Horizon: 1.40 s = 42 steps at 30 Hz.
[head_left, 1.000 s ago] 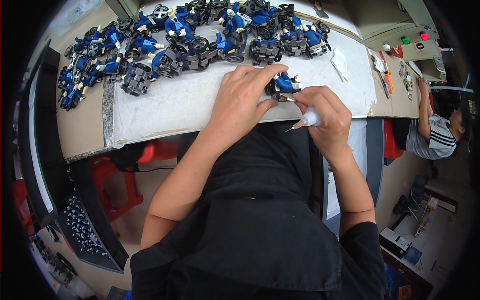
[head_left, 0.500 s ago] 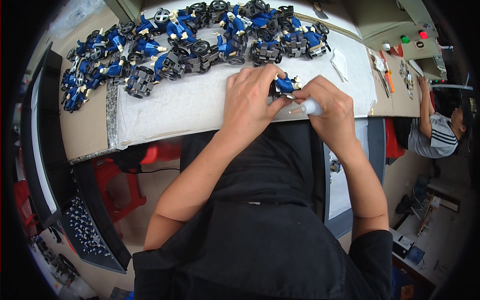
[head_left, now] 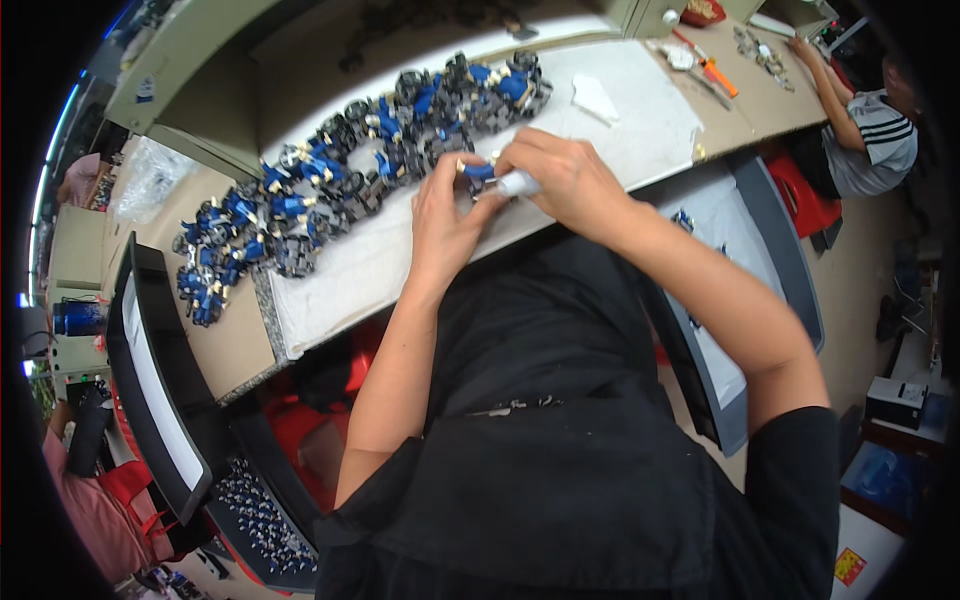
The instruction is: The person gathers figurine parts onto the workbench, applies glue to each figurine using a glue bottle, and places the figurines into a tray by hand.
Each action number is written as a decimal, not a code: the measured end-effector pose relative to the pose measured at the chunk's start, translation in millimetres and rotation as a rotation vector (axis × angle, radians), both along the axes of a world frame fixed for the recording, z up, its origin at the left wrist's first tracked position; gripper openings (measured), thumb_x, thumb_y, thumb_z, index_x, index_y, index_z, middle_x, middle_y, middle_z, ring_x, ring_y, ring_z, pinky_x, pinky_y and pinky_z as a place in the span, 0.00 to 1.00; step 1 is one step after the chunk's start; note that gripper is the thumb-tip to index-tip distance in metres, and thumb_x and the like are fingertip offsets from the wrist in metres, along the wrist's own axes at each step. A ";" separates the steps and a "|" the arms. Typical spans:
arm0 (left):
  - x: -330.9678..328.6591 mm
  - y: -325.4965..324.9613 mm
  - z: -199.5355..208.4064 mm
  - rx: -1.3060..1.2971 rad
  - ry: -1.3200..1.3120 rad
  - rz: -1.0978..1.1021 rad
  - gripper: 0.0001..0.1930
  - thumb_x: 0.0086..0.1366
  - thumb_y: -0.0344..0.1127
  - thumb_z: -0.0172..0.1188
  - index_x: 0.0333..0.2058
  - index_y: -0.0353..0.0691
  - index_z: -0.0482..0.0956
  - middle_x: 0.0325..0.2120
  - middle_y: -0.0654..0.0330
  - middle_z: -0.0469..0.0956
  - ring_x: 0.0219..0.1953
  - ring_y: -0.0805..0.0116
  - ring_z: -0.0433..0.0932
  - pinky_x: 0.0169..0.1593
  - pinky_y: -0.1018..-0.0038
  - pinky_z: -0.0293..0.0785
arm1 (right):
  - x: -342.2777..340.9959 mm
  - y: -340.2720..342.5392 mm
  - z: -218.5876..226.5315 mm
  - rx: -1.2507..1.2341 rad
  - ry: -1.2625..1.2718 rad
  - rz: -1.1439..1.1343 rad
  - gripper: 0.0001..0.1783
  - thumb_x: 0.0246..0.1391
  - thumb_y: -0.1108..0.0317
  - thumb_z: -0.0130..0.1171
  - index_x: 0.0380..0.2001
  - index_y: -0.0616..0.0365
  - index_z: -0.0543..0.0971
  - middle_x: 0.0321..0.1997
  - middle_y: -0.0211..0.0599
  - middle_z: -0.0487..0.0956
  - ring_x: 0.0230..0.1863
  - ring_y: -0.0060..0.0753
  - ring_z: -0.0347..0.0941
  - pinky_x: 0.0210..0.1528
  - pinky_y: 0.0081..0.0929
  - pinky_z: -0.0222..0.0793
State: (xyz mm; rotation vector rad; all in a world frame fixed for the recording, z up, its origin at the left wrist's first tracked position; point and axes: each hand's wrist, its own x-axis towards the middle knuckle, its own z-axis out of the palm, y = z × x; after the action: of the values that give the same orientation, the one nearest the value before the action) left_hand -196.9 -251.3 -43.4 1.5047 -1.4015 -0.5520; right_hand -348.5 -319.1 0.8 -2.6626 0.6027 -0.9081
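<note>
The person's left hand (head_left: 447, 215) is grasping a small blue figure (head_left: 477, 171), its fingers and thumb curling around the piece. The right hand (head_left: 565, 180) is closing around a white bottle (head_left: 518, 184) and pointing it leftward, toward the figure. Blur is hiding the bottle's tip, so whether it is touching the figure one cannot tell.

The figure is sitting between the two hands, near the front edge of the white-covered surface (head_left: 335, 290); whether it is resting there or being lifted one cannot tell. Beyond the hands and to the left, a long heap of blue figures with dark wheeled parts (head_left: 290, 203) is spreading across the surface, some pieces overlapping.

A white scrap (head_left: 595, 98) is lying beyond the right hand, and farther right an orange tool (head_left: 718, 77) is lying near the back. Below the surface's left end, a dark tray (head_left: 265, 520) is holding many small blue and white pieces. A grey tray (head_left: 738, 405) is standing under the right forearm. At far right, a co-worker in a striped sleeve (head_left: 885, 145) is reaching toward the surface.
</note>
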 end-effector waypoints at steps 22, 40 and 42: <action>-64.3 32.6 35.4 0.270 1.091 -0.316 0.29 0.65 0.37 0.49 0.61 0.53 0.47 0.45 0.57 0.62 0.44 0.73 0.66 0.48 0.74 0.66 | -50.2 46.8 -12.2 0.290 -0.258 -0.082 0.37 0.29 0.71 0.71 0.49 0.57 0.71 0.47 0.43 0.76 0.43 0.42 0.76 0.43 0.29 0.73; -30.5 49.0 1.0 0.174 0.362 -0.678 0.34 0.48 0.26 0.64 0.56 0.40 0.63 0.45 0.58 0.70 0.48 0.65 0.70 0.53 0.71 0.66 | -90.1 82.6 -15.2 1.173 -0.450 -0.124 0.36 0.37 0.76 0.68 0.52 0.56 0.65 0.46 0.33 0.73 0.33 0.17 0.68 0.32 0.15 0.65; -31.1 48.7 10.7 0.276 0.298 -0.767 0.34 0.47 0.27 0.66 0.55 0.37 0.64 0.54 0.54 0.65 0.55 0.62 0.66 0.57 0.69 0.62 | -95.1 73.5 -16.7 1.254 -0.277 -0.144 0.31 0.37 0.73 0.69 0.47 0.55 0.68 0.45 0.30 0.73 0.34 0.15 0.67 0.30 0.11 0.63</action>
State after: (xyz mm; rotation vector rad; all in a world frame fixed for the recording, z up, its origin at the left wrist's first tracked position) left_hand -228.0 -202.5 -32.6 0.9795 -1.6830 -1.4257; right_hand -443.6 -245.7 -15.8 -1.3669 0.8937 -0.5819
